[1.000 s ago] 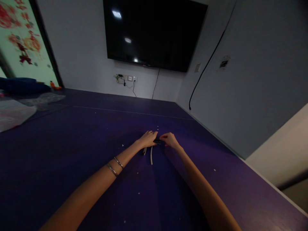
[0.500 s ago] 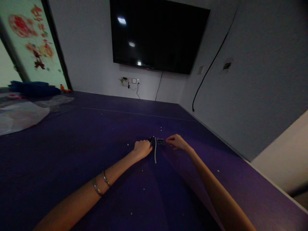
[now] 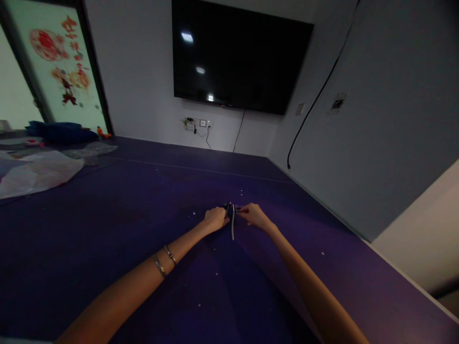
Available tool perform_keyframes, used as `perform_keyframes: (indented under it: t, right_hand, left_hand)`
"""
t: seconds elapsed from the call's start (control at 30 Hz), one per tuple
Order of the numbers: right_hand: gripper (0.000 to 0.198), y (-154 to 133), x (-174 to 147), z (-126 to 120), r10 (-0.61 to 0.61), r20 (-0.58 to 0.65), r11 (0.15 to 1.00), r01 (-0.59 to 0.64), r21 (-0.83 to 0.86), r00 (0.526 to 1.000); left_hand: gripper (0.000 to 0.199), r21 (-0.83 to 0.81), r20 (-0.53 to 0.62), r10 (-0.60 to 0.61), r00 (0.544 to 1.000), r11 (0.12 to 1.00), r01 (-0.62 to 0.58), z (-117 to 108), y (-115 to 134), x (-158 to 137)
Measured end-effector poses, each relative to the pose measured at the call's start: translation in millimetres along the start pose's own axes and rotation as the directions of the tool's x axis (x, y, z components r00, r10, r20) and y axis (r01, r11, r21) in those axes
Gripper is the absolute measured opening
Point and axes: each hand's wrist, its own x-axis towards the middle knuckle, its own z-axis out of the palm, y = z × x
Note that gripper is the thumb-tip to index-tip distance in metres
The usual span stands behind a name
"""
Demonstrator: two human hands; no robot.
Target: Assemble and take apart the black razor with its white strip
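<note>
My left hand [image 3: 215,220] is closed round a small dark object [image 3: 226,207], most of it hidden by the fingers. To its right a thin pale grey strip [image 3: 233,224], slightly curved, extends toward me over the purple surface. On the strip's far right side, a small dark flat piece with light markings [image 3: 238,209] shows at the fingertips of my right hand [image 3: 254,215]. Those fingers are pinched together on its right edge. What exactly the two dark things are is too small to make out.
The purple surface [image 3: 172,191] carries scattered white specks. Crumpled clear plastic [image 3: 53,169] and a dark blue cloth bundle [image 3: 60,131] lie at far left. A television [image 3: 240,57] hangs on the wall ahead. A black cable [image 3: 315,98] dangles at right.
My right hand has moved left and its fingers have closed on the dark flat piece. My left hand keeps its hold beside the grey strip. The view has shifted slightly.
</note>
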Motion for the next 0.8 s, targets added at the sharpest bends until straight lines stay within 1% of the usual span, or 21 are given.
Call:
perform_keyframes:
  t: [0.03, 0.07, 0.1, 0.17, 0.23, 0.37, 0.5, 0.57, 0.67, 0.8]
  right_hand:
    - [0.013, -0.9, 1.5, 3.4, 0.027, -0.023, 0.998, -0.026, 0.05, 0.999]
    - [0.01, -2.0, 3.6, 7.0, 0.081, -0.053, 0.987, -0.073, 0.143, 0.995]
    - [0.007, -3.2, 6.1, 10.5, 0.153, -0.077, 0.957, -0.128, 0.26, 0.985]
    - [0.007, -6.4, 11.4, 17.3, 0.284, -0.081, 0.85, -0.212, 0.482, 0.955]
    - [0.01, -10.3, 15.8, 22.8, 0.346, -0.043, 0.755, -0.251, 0.606, 0.937]
    - [0.017, -18.2, 18.8, 28.2, 0.343, 0.018, 0.681, -0.262, 0.684, 0.939]
    - [0.017, -22.8, 17.8, 27.6, 0.351, 0.043, 0.603, -0.262, 0.753, 0.935]
    - [0.015, -23.0, 17.6, 25.7, 0.365, 0.031, 0.605, -0.263, 0.752, 0.93]
    - [0.014, -19.7, 16.6, 19.8, 0.387, 0.02, 0.623, -0.277, 0.731, 0.922]
    - [0.013, -4.6, 10.8, 1.3, 0.426, 0.002, 0.671, -0.317, 0.67, 0.905]
  left_hand:
    - [0.03, -0.017, -0.005, -0.008, 1.0, 1.0, 0.008, -0.3, -0.8, -0.2]
    - [0.03, -0.034, -0.016, -0.012, 1.0, 0.999, 0.012, -0.6, -1.5, -0.4]
    - [0.031, -0.05, -0.03, -0.016, 0.999, 0.999, 0.014, -1.2, -2.2, -0.8]
    - [0.031, -0.077, -0.066, -0.021, 0.998, 0.997, 0.016, -2.8, -2.7, -1.6]
    - [0.031, -0.097, -0.101, -0.023, 0.995, 0.995, 0.013, -5.1, -1.7, -2.7]
    - [0.031, -0.095, -0.156, -0.018, 0.988, 0.995, 0.003, -11.4, 5.2, -5.4]
    - [0.031, -0.089, -0.152, -0.044, 0.987, 0.996, 0.031, -16.6, 14.9, -8.2]
    - [0.033, -0.084, -0.148, -0.048, 0.988, 0.996, 0.035, -17.5, 19.9, -8.6]
    - [0.035, -0.074, -0.162, -0.021, 0.987, 0.997, 0.009, -16.8, 28.1, -8.3]
    - [0.044, -0.098, -0.164, 0.045, 0.986, 0.993, -0.061, -13.9, 37.8, -9.6]
